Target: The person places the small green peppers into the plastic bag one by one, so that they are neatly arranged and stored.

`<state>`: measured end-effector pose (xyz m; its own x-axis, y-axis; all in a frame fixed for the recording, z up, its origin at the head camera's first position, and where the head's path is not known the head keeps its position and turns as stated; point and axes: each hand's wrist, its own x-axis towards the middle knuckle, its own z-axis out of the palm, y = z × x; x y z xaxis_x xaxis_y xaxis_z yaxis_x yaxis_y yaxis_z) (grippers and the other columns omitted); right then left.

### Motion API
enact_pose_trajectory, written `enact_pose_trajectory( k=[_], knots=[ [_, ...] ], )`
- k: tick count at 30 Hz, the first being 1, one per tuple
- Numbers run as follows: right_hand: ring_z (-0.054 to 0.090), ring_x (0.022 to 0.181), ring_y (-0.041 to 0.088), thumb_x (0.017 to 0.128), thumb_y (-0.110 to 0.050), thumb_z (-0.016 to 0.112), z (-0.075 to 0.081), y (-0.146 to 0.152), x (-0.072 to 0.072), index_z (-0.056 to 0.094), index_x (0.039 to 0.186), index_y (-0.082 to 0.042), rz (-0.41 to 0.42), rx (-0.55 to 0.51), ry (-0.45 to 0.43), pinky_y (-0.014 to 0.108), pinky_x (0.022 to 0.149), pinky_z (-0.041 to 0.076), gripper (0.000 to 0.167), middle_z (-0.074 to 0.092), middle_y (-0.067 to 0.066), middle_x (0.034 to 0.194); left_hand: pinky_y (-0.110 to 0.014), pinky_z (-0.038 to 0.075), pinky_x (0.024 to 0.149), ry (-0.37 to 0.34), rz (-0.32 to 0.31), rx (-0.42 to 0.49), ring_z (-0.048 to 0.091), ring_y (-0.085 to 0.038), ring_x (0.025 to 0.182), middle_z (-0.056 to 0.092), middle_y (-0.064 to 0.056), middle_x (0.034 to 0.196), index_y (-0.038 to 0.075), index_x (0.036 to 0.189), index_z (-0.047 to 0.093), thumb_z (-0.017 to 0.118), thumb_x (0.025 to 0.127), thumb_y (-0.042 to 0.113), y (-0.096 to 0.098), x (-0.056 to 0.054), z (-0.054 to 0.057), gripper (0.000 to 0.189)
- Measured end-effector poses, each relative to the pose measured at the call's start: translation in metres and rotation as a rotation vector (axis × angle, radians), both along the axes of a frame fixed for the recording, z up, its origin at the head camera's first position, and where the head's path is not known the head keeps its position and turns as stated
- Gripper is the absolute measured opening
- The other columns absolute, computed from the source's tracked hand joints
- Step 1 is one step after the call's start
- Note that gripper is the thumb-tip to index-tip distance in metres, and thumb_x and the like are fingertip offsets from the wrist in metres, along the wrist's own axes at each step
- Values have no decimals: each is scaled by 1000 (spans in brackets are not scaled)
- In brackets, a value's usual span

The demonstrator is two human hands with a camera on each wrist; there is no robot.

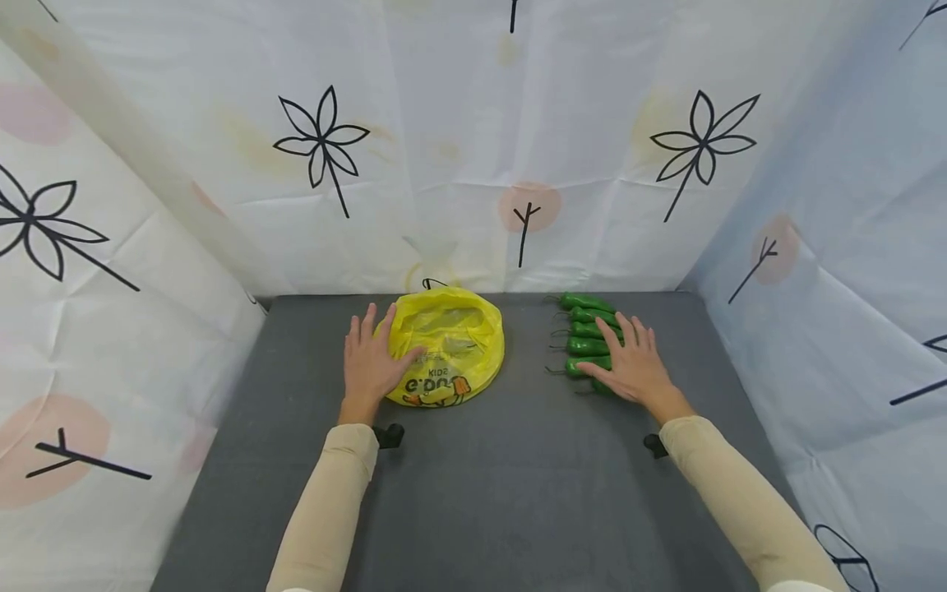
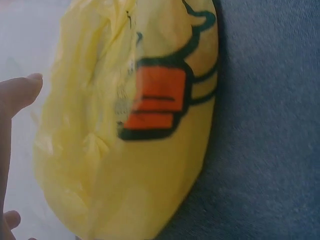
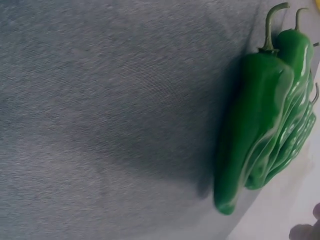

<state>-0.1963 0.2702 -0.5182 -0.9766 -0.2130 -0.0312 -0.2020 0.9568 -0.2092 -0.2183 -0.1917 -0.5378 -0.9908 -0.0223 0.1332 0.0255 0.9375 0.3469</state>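
A yellow plastic bag (image 1: 479, 362) with printed lettering and a cartoon sits at the back of the table, its mouth gathered into a round opening. My left hand (image 1: 370, 362), fingers spread, is at the bag's left edge; whether it touches is unclear. In the left wrist view the thumb (image 2: 22, 92) stands apart from the yellow plastic (image 2: 135, 185). To the right, several long green peppers (image 1: 584, 346) lie in a row, stems pointing left. Over their right ends hovers my right hand (image 1: 632, 368), fingers spread and holding nothing. The right wrist view shows the peppers (image 3: 257, 115) side by side.
The dark grey table (image 1: 503, 493) ends at the back against a white patterned curtain (image 1: 444, 148). Similar cloth hangs on the left (image 1: 111, 329) and right (image 1: 836, 288). Small black pieces (image 1: 390, 436) show at both wrists.
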Motion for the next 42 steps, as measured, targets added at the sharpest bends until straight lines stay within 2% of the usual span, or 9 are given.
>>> enact_pose_trajectory(
  k=[5, 10, 15, 20, 26, 33, 37, 42],
  knots=[
    [7, 153, 55, 94, -67, 56, -2, 9, 2, 18, 164, -12, 12, -17, -49, 72, 120, 10, 97, 10, 29, 167, -69, 20, 120, -23, 39, 35, 11, -49, 156, 7, -10, 174, 34, 165, 14, 63, 90, 65, -9, 1, -7, 95],
    [10, 151, 57, 91, -65, 62, -4, 16, 4, 19, 164, -10, 32, -43, -88, 73, 117, 19, 101, 11, 31, 166, -73, 25, 116, -52, 64, 72, 13, -52, 155, 5, -10, 174, 34, 166, 9, 63, 91, 62, -19, 1, -16, 96],
    [16, 148, 57, 86, -62, 70, -6, 24, 4, 21, 164, -13, 39, -73, -118, 77, 111, 25, 104, 12, 30, 166, -72, 22, 117, -78, 73, 173, 13, -49, 155, 4, -10, 174, 35, 165, 6, 62, 94, 59, -25, 3, -19, 94],
    [22, 143, 58, 81, -59, 77, -8, 33, 5, 29, 161, -17, 40, -103, -124, 78, 108, 23, 103, 20, 31, 162, -71, 22, 118, -77, 75, 278, 16, -50, 155, 8, -11, 173, 34, 165, 10, 63, 96, 52, -30, 4, -23, 89],
    [27, 136, 58, 78, -48, 85, -10, 43, 7, 41, 154, -16, 36, -161, -127, 77, 104, 23, 94, 27, 32, 155, -69, 22, 119, -76, 73, 385, 19, -46, 155, 14, -11, 172, 32, 165, 17, 63, 98, 46, -34, 6, -29, 82],
    [38, 119, 47, 77, -40, 88, -17, 49, 11, 55, 142, -12, 22, -201, -125, 68, 97, 29, 78, 41, 27, 137, -60, 23, 124, -61, 83, 533, 21, -34, 157, 22, -9, 170, 29, 164, 24, 65, 97, 44, -38, 12, -41, 80],
    [39, 116, 46, 78, -37, 87, -22, 50, 15, 59, 135, -13, 20, -218, -130, 67, 96, 30, 67, 44, 26, 133, -57, 28, 122, -67, 96, 570, 28, -35, 154, 28, -12, 167, 28, 164, 25, 64, 99, 40, -40, 15, -49, 77],
    [39, 115, 46, 81, -33, 85, -27, 52, 18, 62, 130, -12, 30, -213, -120, 67, 99, 29, 58, 48, 24, 128, -57, 36, 117, -72, 107, 609, 37, -37, 147, 35, -17, 161, 25, 163, 28, 64, 100, 32, -39, 16, -52, 73]
  ],
)
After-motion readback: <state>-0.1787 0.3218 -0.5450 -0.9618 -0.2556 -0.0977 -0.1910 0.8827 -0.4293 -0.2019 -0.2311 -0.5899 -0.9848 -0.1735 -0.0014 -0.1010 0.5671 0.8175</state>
